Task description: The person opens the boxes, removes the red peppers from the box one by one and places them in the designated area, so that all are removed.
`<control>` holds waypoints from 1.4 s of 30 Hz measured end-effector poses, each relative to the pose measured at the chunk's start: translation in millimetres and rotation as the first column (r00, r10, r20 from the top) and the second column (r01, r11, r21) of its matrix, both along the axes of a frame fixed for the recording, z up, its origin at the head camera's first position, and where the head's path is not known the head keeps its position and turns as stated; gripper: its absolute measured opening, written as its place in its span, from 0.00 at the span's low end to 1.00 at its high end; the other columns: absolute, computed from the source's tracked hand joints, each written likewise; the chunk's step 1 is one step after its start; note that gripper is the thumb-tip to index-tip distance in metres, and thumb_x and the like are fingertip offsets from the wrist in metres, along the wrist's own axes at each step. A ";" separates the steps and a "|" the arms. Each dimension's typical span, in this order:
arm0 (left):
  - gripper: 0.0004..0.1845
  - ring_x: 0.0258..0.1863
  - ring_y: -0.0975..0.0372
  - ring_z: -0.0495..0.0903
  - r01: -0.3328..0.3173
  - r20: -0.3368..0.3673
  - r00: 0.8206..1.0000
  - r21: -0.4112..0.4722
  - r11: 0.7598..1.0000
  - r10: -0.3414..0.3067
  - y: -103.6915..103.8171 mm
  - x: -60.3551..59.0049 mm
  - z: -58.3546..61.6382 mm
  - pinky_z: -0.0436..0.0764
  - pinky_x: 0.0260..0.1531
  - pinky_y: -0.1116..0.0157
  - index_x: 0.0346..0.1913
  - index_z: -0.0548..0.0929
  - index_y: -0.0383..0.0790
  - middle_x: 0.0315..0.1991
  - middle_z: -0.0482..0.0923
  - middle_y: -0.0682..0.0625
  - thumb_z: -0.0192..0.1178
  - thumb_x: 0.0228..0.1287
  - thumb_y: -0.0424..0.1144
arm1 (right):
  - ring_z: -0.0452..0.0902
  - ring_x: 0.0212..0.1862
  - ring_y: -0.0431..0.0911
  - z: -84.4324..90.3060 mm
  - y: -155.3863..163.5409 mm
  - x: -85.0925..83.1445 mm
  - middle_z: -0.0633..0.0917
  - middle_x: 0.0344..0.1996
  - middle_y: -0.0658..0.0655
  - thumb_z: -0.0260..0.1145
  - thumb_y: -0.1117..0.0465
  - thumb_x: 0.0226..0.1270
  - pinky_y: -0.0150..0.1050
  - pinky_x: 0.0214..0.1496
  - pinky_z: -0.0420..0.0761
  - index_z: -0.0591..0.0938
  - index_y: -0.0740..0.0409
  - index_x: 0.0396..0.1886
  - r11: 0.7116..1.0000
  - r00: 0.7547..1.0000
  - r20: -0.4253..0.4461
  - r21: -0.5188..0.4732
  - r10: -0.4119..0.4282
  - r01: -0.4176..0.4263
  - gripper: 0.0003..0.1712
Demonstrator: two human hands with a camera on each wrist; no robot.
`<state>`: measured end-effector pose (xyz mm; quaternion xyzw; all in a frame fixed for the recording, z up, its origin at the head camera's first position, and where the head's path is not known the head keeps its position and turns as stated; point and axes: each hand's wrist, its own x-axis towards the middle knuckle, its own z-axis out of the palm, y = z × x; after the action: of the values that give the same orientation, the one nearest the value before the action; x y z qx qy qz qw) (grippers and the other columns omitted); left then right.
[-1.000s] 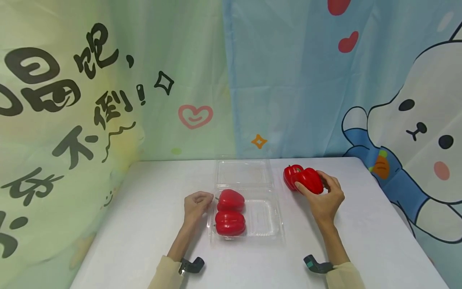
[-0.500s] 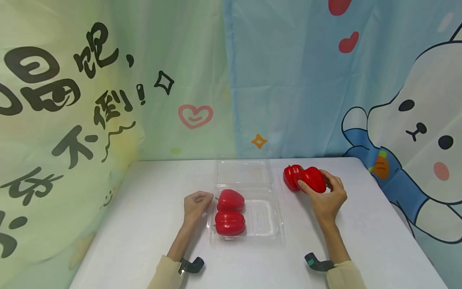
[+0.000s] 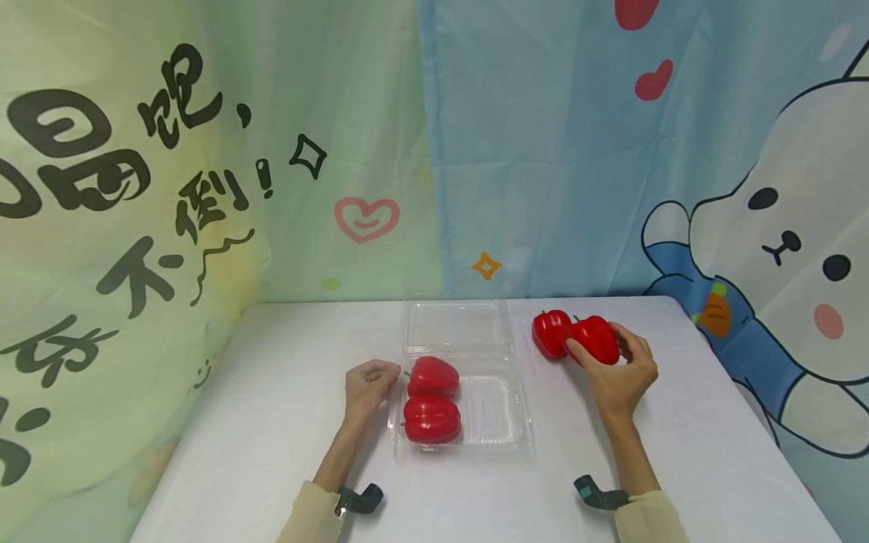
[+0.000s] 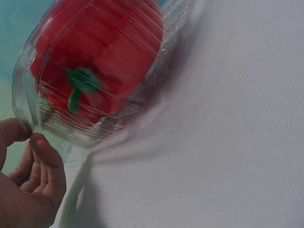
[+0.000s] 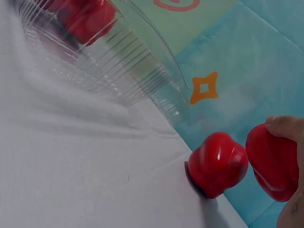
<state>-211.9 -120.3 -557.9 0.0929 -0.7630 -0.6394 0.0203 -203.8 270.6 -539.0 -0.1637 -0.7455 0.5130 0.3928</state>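
Observation:
My right hand (image 3: 623,377) grips a red bell pepper (image 3: 598,339), thumb on the near side and fingers round the far side. Just left of it, a second red bell pepper (image 3: 551,334) sits on the table near the back edge. A clear plastic clamshell container (image 3: 498,411) lies in the middle with its lid (image 3: 456,326) folded back. Two red bell peppers fill its left half, one (image 3: 433,377) behind the other (image 3: 431,421). At the container's left rim, my left hand (image 3: 369,388) pinches the edge between thumb and finger, as the left wrist view shows (image 4: 33,180).
White cloth covers the table (image 3: 271,392). A printed fabric backdrop (image 3: 529,151) hangs right behind its back edge and round the sides. Each wrist carries a dark camera mount, such as the right one (image 3: 600,495).
My right hand has shifted slightly right with its bell pepper, uncovering more of the pepper beside it. The left hand and container stay in place.

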 end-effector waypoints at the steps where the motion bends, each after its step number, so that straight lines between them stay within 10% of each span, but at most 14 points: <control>1: 0.11 0.35 0.64 0.88 0.000 0.000 1.000 -0.004 1.000 0.000 -0.1 0.1 -0.5 0.84 0.36 0.72 0.43 0.90 0.33 0.37 0.94 0.40 0.69 0.72 0.39 | 0.76 0.57 0.32 -0.4 0.3 -0.3 0.88 0.62 0.55 0.87 0.58 0.57 0.24 0.58 0.78 0.87 0.50 0.67 1.000 1.000 -0.002 -0.001 -0.002 0.002 0.36; 20: 0.12 0.34 0.62 0.88 -0.001 -0.018 1.000 0.035 0.999 0.002 -0.3 -0.8 2.1 0.83 0.34 0.72 0.44 0.90 0.29 0.38 0.93 0.35 0.70 0.71 0.38 | 0.73 0.59 0.31 -4.9 7.2 -9.0 0.86 0.65 0.55 0.85 0.52 0.62 0.24 0.58 0.78 0.86 0.45 0.69 0.992 0.991 0.053 -0.019 -0.120 0.121 0.34; 42: 0.09 0.32 0.65 0.86 0.007 -0.025 1.000 0.012 1.000 -0.007 -0.3 -0.3 0.4 0.83 0.34 0.72 0.42 0.91 0.32 0.37 0.93 0.37 0.70 0.70 0.37 | 0.70 0.73 0.44 -19.7 17.9 -25.7 0.81 0.71 0.54 0.83 0.47 0.64 0.54 0.76 0.80 0.80 0.47 0.73 0.974 0.967 0.185 -0.114 -0.173 0.196 0.38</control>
<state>-212.2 -120.6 -557.5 0.0822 -0.7593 -0.6450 0.0272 -229.5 288.6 -558.7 -0.3020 -0.7231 0.5058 0.3607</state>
